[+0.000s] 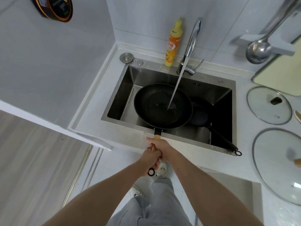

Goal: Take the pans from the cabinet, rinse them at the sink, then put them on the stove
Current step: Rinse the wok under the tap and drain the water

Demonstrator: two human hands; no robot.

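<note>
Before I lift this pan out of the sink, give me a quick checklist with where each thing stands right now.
1. Grip: left hand and right hand both wrap the wooden handle: ok.
2. Water: faucet running into the large pan: not ok, shut it off.
3. Pan drained: water pooled inside: not ok.
4. Second pan lies under the large pan's rim; contact: cannot tell.
5. Stove free: out of view: cannot tell.

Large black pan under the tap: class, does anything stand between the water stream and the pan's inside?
Nothing visible does. The stream from the faucet falls straight into the large black pan, which both hands hold by its wooden handle.
</note>
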